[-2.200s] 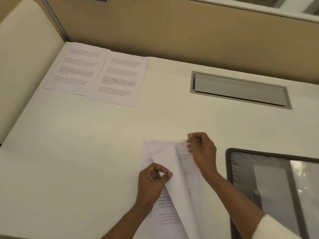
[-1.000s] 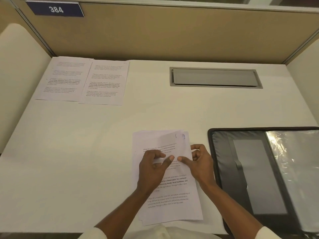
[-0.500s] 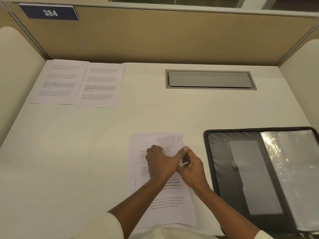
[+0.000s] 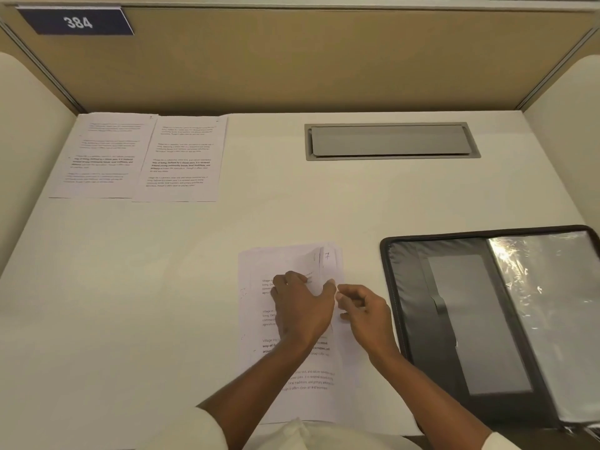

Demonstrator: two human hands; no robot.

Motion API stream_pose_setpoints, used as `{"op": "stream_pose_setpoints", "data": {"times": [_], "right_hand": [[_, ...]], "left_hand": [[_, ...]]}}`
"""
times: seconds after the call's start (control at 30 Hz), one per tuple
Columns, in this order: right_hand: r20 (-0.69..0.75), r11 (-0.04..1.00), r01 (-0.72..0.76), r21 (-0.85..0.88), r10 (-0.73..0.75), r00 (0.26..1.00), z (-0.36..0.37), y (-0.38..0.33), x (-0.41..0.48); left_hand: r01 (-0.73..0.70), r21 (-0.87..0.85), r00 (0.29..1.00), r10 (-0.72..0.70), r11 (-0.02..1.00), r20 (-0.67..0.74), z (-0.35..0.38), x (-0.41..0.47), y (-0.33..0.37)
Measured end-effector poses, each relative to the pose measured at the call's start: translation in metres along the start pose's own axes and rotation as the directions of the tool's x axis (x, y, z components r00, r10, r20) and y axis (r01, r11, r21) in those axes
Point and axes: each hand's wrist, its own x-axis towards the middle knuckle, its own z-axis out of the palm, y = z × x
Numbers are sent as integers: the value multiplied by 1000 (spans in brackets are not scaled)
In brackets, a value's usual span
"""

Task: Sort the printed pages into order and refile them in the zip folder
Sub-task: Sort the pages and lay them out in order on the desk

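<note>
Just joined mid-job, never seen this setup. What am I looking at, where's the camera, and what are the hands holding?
No machine here: a person's two bare hands, filmed by one camera worn on the head, looking down at a desk. The left hand presses on a stack of printed pages, its thumb propping up some corners; one shows a handwritten 7. The right hand seems to pinch the stack's right edge. Far left, two pages lie side by side. The zip folder lies open on the right.

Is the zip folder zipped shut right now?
No, the zip folder lies spread open on the right side of the desk, with its dark inner pocket and clear plastic sleeve showing.
</note>
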Motion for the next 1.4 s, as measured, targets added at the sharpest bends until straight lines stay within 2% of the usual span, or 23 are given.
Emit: {"op": "stream_pose_setpoints", "data": {"times": [0.2,0.43,0.67,0.77,0.93,1.0,1.07,1.13,1.2,1.23,1.4], "right_hand": [[-47,993,23,-119,-28,999,2,-10,27],[65,980,-198,39,195,979,-3,-41,34],[319,922,-264,284,169,933,-8,-43,-1],[381,913,-262,313,132,915,-8,-37,-14],[392,880,-254,401,86,916,-8,-29,-13],[377,905,-220,364,73,923,-9,-28,-9],[287,940,-168,299,79,955,-8,-24,-1],[87,997,-35,64,29,996,-7,-12,12],[-76,972,44,-231,-63,995,-8,-6,26],[-121,955,39,-293,-77,990,-9,-6,32],[-154,947,-56,-318,7,988,-8,-21,57]], "left_hand": [[-29,151,999,34,988,-35,14,-5,3],[-15,24,998,16,1000,-68,14,-11,1],[13,-188,997,-26,982,-70,10,-21,-4],[45,-228,995,-63,973,-72,9,-24,-5],[34,-145,988,-55,989,-146,11,-25,-1],[45,-31,984,-50,999,-172,9,-23,1],[89,67,981,-76,994,-179,4,-20,3],[121,113,980,-101,986,-172,-1,-17,3],[118,140,981,-94,983,-169,-4,-15,4],[113,151,982,-87,982,-169,-5,-15,4],[90,182,986,-61,979,-158,-5,-16,7]]}}
